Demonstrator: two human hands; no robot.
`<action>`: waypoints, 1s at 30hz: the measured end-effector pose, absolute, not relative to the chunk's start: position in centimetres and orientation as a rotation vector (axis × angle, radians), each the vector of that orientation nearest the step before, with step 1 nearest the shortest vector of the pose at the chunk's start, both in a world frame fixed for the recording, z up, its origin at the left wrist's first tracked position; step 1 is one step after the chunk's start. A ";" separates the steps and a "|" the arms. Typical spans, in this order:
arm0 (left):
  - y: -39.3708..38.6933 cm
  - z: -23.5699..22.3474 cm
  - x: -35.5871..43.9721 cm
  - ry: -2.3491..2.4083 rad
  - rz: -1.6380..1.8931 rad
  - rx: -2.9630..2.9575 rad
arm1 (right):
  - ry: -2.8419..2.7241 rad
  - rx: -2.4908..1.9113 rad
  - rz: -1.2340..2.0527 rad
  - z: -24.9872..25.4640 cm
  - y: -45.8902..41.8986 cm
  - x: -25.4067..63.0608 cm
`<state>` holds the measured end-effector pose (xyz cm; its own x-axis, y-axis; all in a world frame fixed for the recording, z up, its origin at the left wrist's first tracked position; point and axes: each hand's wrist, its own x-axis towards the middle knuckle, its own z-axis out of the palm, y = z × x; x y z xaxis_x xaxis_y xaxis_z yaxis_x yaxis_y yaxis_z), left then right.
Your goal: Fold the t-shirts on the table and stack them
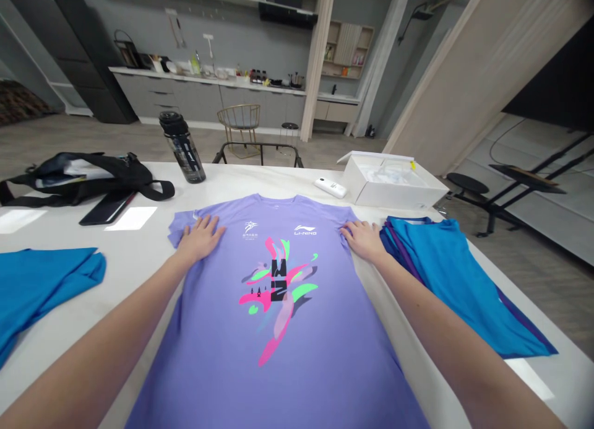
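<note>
A purple T-shirt (pixel 278 330) with a pink, green and black print lies flat, front up, on the white table (pixel 134 255), its collar pointing away from me. My left hand (pixel 200 237) rests palm down on the shirt's left shoulder, fingers spread. My right hand (pixel 364 239) lies flat on the right shoulder, fingers stretched out. Neither hand holds anything.
A stack of blue and purple shirts (pixel 459 280) lies to the right, and a blue shirt (pixel 37 286) to the left. At the back are a black bag (pixel 88 175), a dark phone (pixel 107 207), a dark bottle (pixel 183 147), a white remote (pixel 330 187) and an open white box (pixel 394 181).
</note>
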<state>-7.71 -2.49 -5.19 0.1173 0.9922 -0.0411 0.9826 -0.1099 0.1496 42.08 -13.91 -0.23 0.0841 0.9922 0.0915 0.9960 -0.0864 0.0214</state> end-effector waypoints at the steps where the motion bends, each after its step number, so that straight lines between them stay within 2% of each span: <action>1: -2.7 -5.3 -8.3 2.006 0.096 2.235 | -2.072 -2.321 -0.174 -0.4 -14.5 42.7; 7: -3.5 -4.1 -8.7 2.090 0.097 2.258 | -1.816 -2.516 -0.404 -0.4 -15.8 44.2; 11: -2.5 -3.5 -6.5 2.059 0.203 2.361 | -1.941 -2.289 -0.116 -0.1 -12.3 41.5; 14: -1.3 -3.8 -5.7 2.124 0.175 2.157 | -1.839 -2.346 0.230 -0.4 -9.0 39.2; 16: -0.5 -4.2 -5.9 2.142 0.148 2.099 | -1.788 -2.382 0.335 -0.9 -7.5 38.5; 23: 1.3 -4.7 -6.8 2.119 0.144 2.096 | -1.720 -2.484 0.507 -2.2 -4.8 39.9; 30: 1.1 -4.3 -9.0 2.212 0.324 1.967 | -1.523 -2.448 0.407 -2.9 -4.1 41.5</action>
<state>-9.04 1.14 -4.33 -0.1198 0.9925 0.0222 0.9572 0.1096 0.2680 41.51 -4.11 -2.88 0.4211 0.9000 -0.1129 0.8362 -0.4334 -0.3359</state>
